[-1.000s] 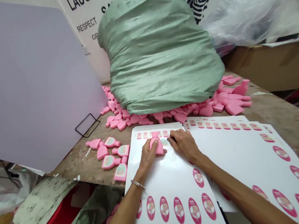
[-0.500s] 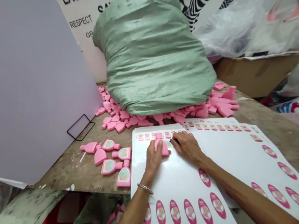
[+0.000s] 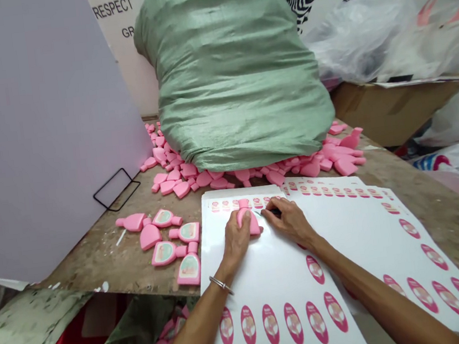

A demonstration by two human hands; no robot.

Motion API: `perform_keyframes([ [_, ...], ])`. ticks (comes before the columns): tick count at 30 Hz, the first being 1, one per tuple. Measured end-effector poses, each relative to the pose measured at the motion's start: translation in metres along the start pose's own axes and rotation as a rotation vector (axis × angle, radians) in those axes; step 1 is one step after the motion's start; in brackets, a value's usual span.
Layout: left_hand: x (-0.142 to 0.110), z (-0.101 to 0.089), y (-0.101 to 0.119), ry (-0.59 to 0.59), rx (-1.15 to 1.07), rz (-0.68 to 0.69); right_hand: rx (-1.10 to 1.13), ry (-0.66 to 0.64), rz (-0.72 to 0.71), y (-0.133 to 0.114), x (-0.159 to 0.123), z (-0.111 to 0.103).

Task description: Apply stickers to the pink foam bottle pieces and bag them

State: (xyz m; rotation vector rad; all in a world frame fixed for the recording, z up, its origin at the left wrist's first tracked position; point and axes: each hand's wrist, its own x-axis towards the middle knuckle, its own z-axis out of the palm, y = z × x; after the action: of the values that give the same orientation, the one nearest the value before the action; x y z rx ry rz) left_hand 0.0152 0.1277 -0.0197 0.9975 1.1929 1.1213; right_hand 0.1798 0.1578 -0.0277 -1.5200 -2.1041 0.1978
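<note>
My left hand is closed round a small pink plastic bottle, neck pointing away from me, above a white sticker sheet. Just to its right, my right hand pinches a thin dark pointed tool whose exact kind I cannot make out. The tool's tip is close to the bottle's right side. Oval pink stickers line the sheet's lower edge, and small stickers run along its top edge. Left of the sheet, several pink bottles lie on the table, some with a pale green label.
A large green sack sits at the back over a heap of pink bottles. More sticker sheets lie to the right. A white panel with a black wire stand rises at left. A cardboard box stands back right.
My right hand has drawn slightly right of the bottle, and the dark tool shows more clearly between its fingers. My left hand still holds the bottle. The view has tilted down a little.
</note>
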Motion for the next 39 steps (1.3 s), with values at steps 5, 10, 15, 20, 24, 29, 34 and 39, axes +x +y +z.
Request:
perform_keyframes([
  [5, -0.001, -0.001, 0.001, -0.004, -0.006, 0.004, -0.129, 0.065, 0.003, -0.002, -0.002, 0.0],
  [10, 0.0, -0.001, -0.001, -0.002, -0.039, -0.005, -0.136, 0.031, -0.033, -0.003, -0.001, 0.005],
  [15, -0.001, 0.0, -0.002, 0.042, -0.149, -0.002, 0.022, 0.202, -0.099, 0.0, 0.001, 0.007],
  [20, -0.005, -0.002, -0.002, 0.057, -0.36, -0.033, 0.461, 0.244, 0.163, -0.013, 0.001, -0.015],
  [24, -0.01, -0.001, 0.012, 0.026, -0.478, -0.042, 0.681, 0.119, 0.294, -0.029, -0.001, -0.034],
  [29, -0.022, 0.004, 0.036, -0.04, -0.524, -0.055, 0.78, -0.011, 0.271, -0.048, -0.009, -0.041],
  [34, -0.03, 0.006, 0.043, -0.081, -0.52, -0.045, 0.742, 0.021, 0.251, -0.059, -0.012, -0.048],
  [39, -0.033, 0.005, 0.044, -0.081, -0.516, -0.052, 0.72, 0.047, 0.216, -0.063, -0.012, -0.05],
])
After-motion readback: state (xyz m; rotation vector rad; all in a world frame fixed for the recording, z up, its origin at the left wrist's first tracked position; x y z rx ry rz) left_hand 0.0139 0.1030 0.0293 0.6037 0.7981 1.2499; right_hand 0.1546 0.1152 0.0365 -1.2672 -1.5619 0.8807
